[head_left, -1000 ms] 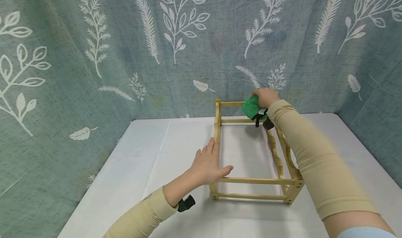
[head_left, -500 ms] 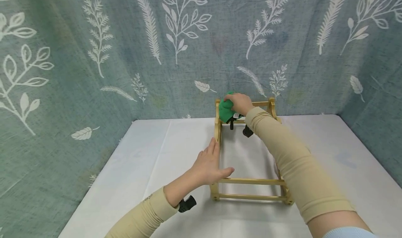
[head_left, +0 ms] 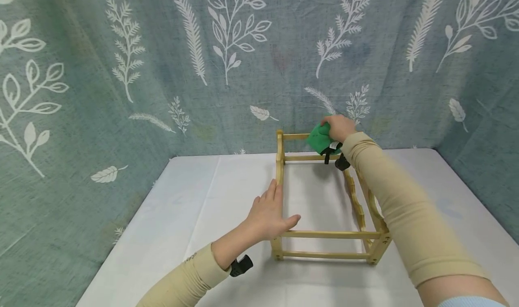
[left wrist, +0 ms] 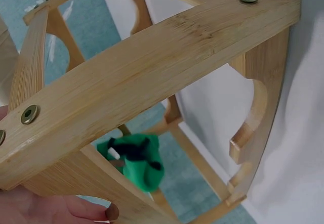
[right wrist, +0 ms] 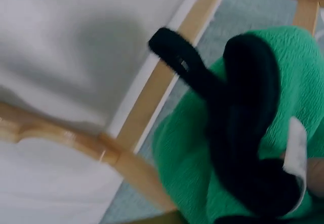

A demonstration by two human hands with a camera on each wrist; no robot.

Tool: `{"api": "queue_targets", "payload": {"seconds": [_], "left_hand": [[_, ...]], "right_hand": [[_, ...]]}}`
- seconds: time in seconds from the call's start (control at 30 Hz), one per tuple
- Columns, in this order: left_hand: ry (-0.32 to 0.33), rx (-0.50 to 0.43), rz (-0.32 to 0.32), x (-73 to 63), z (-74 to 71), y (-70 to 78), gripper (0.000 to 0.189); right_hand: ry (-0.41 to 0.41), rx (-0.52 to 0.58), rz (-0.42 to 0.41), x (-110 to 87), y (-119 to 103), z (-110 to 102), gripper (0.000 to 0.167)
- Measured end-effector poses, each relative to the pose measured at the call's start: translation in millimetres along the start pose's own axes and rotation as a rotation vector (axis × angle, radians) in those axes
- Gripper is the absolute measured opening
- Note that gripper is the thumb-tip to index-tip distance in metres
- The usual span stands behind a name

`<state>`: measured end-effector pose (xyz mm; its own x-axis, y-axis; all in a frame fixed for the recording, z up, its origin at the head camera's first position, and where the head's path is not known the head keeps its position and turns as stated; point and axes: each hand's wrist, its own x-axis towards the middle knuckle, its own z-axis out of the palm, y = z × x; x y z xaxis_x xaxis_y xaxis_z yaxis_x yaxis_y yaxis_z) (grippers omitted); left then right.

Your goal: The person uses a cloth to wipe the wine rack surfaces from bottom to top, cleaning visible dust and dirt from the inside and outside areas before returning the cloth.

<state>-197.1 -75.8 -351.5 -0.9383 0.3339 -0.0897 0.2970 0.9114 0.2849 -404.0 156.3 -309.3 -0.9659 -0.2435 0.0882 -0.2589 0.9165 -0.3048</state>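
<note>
A light wooden rack (head_left: 332, 234) with notched side pieces and crossbars stands on the white-covered table. At its near left corner rests my left hand (head_left: 267, 212), fingers straight along the left side and thumb spread over the near crossbar. In the left wrist view, fingers (left wrist: 76, 209) show under the frame. My right hand (head_left: 341, 128) reaches to the far end and grips a bunched green cloth (head_left: 319, 138) at the upper back crossbar (head_left: 296, 136). Black edging with a loop (right wrist: 174, 51) and a white label (right wrist: 295, 155) show on the cloth; most of the right fingers are hidden.
A grey-green leaf-patterned curtain (head_left: 243, 64) hangs directly behind the rack and along both sides. White cloth (head_left: 227, 190) covers the table. My right forearm passes over the rack's right side (head_left: 369, 199).
My right hand slid the green cloth left along the back crossbar to the left post, then back right. The left hand and the rack have stayed in place.
</note>
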Motion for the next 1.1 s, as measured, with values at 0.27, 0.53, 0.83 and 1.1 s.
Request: {"api": "queue_targets", "payload": {"seconds": [0.27, 0.53, 0.83, 1.1], "left_hand": [[0.0, -0.003, -0.002, 0.6, 0.4, 0.3, 0.09], [0.005, 0.002, 0.012, 2.4, 0.2, 1.4, 0.089], [0.016, -0.018, 0.007, -1.4, 0.0, 1.4, 0.088], [0.012, -0.027, 0.01, -3.5, 1.5, -1.8, 0.088]], "right_hand": [[-0.007, 0.035, 0.056, -7.4, 14, -7, 0.043], [0.005, 0.087, 0.025, -16.9, 14, -38, 0.047], [0.146, 0.075, -0.057, -71.3, 21, -85, 0.048], [0.311, 0.062, -0.17, -148.8, 34, -81, 0.05]]}}
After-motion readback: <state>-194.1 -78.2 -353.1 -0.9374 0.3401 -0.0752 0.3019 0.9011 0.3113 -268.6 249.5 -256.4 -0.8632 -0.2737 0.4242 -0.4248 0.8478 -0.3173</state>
